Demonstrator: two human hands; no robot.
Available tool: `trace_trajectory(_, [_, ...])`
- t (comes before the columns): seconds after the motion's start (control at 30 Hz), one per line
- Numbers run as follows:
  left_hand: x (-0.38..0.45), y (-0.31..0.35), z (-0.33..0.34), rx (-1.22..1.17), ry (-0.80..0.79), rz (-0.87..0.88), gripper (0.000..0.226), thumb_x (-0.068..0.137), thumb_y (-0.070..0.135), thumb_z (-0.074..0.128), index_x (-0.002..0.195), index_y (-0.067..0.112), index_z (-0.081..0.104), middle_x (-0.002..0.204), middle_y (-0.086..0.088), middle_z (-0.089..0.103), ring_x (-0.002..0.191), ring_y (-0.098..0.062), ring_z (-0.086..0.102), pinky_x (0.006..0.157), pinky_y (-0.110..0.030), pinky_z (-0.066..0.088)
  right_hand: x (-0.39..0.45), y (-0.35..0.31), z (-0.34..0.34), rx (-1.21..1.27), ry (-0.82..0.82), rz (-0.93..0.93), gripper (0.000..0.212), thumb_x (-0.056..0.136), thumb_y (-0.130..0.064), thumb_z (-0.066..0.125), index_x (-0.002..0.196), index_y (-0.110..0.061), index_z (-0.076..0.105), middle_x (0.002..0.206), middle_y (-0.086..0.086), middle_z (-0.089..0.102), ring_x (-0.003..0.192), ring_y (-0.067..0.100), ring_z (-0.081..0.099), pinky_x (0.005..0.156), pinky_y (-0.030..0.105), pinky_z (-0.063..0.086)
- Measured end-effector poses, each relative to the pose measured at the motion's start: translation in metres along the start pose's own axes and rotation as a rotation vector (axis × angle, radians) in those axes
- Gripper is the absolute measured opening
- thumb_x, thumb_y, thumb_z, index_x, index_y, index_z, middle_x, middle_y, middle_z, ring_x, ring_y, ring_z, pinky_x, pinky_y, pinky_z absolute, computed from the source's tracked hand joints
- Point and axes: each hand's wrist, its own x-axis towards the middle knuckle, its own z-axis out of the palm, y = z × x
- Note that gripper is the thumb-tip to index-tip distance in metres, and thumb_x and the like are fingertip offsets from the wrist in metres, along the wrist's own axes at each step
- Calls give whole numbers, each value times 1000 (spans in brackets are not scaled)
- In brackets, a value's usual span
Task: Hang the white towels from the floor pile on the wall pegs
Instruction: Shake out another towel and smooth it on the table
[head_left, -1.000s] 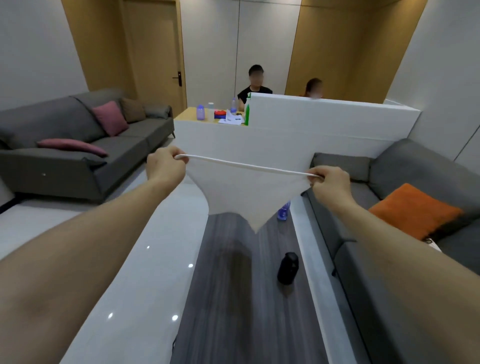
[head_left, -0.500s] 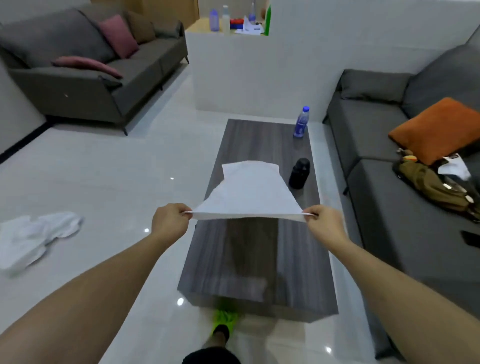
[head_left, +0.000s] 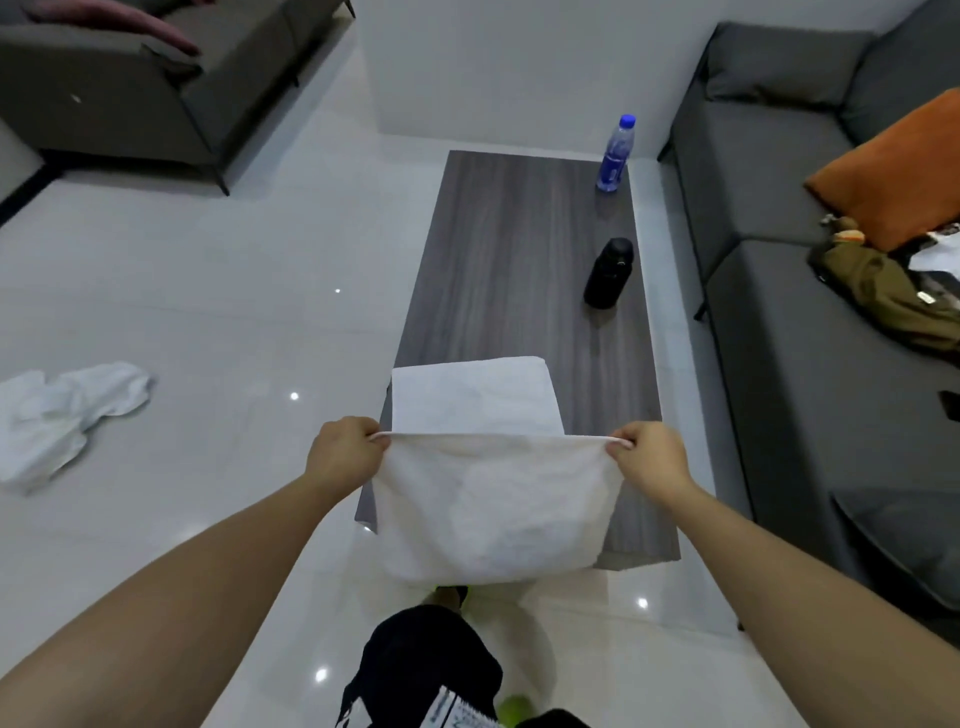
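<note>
Both hands, left (head_left: 343, 453) and right (head_left: 649, 457), pinch a towel (head_left: 493, 499) by its corners, fingers curled, its far half lying on the desk (head_left: 519, 249) edge. No writing is legible; open floor (head_left: 208, 291) lies left.

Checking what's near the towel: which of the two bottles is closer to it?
The black bottle, mid-table; the blue-capped bottle stands at the far end.

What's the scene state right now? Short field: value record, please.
held item: white towel, far part lying on the coffee table, near part hanging off its edge
left hand: pinches the towel's left corner
right hand: pinches the right corner
floor pile: white towels, left of table
also on table: water bottle, black flask
wall pegs: not in view
</note>
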Motion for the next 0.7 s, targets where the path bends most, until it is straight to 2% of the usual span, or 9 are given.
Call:
trace_trajectory(0.07, [23,3,-1,4,-12,-7,23,93,28,51,85,22,72,84,-2,70,80,-25,59,69,-29,45,20,-10,5,14,-11,29,17,91,-19,61,83,-24,75,81,-1,70,75,18,62,66,28,49])
trace_trajectory(0.27, [109,1,18,25,-96,-95,21,92,26,54,93,18,73,89,-8,70,84,-30,63,77,-36,54,102,-38,38,24,-47,113,11,86,-17,66,83,-17,77,72,0,69,71,19,63,63,24,44])
trace_trajectory(0.47, [205,-7,49,87,-161,-177,25,92,25,51,92,15,74,86,-9,69,82,-31,63,76,-38,55,209,-57,92,-46,-106,129,11,88,-20,69,87,-14,78,82,7,74,83,27,67,71,25,45])
trace_trajectory(0.7, [281,-23,78,101,-188,-232,27,92,27,49,100,15,73,95,-11,70,88,-34,63,78,-34,51,293,-55,137,-53,-126,196,14,87,-22,70,94,-13,78,89,11,75,90,30,68,75,25,46])
